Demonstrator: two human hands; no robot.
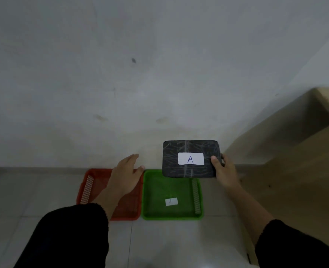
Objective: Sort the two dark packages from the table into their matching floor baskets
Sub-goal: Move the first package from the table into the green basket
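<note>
My right hand (224,172) grips the right edge of a dark package (188,147) with a white label marked A, held flat in the air above the far right corner of the green basket (156,192). That basket stands on the floor and has a small white label marked A (171,201) inside. To its left stands a red basket (129,207), partly hidden by my left hand (126,177), which hovers over it with fingers apart and nothing in it. Only one dark package is in view.
A grey wall (140,74) rises right behind both baskets. A light wooden table (295,161) stands at the right, its side close to my right hand. Pale floor tiles (169,244) lie in front of the baskets.
</note>
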